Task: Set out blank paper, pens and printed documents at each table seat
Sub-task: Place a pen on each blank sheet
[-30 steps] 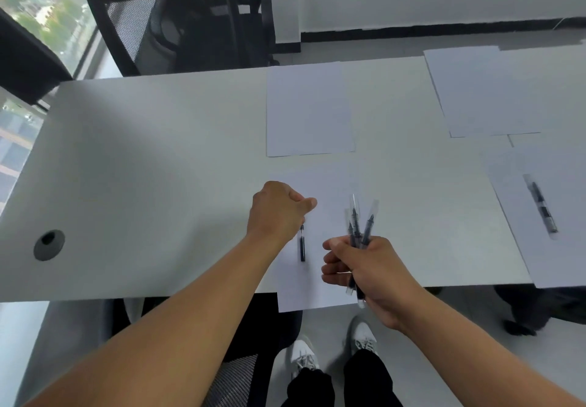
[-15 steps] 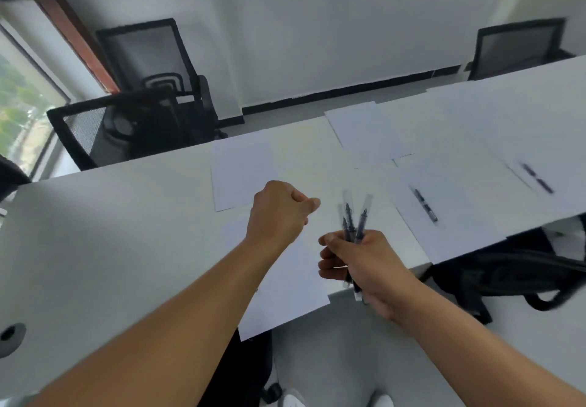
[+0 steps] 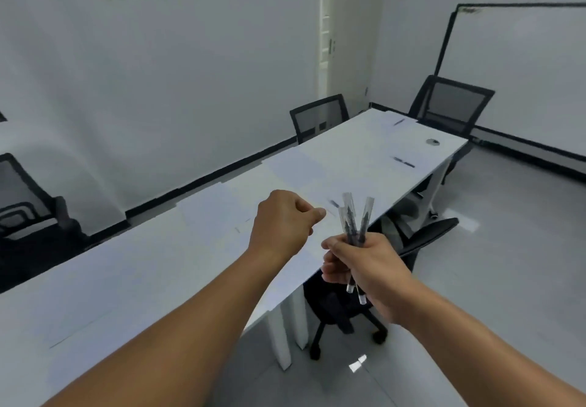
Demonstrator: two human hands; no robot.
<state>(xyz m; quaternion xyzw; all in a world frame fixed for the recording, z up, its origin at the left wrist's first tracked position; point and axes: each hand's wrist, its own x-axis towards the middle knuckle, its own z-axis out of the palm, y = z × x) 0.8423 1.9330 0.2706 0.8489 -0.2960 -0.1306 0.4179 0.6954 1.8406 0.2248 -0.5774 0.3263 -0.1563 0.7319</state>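
Note:
My right hand (image 3: 364, 260) grips a bunch of clear pens (image 3: 353, 219) whose capped ends stick up above the fist. My left hand (image 3: 282, 219) hovers over the long white table (image 3: 133, 279) with its fingers curled and nothing in them. Blank paper sheets (image 3: 298, 168) lie along the table top. Single pens lie on the far sheets: one (image 3: 404, 162) near the right edge, another (image 3: 399, 122) at the far end, and a blurred one (image 3: 334, 203) just beyond my left hand.
Black mesh chairs stand around the table: one (image 3: 320, 116) across it, one (image 3: 453, 105) at the far end, one (image 3: 348, 295) tucked under the near side, one (image 3: 22, 197) at left. A whiteboard (image 3: 520, 67) leans on the right wall.
The view has swung up and to the right, from the near seat toward the far end of the table. My left hand stays curled and my right keeps its grip on the pens.

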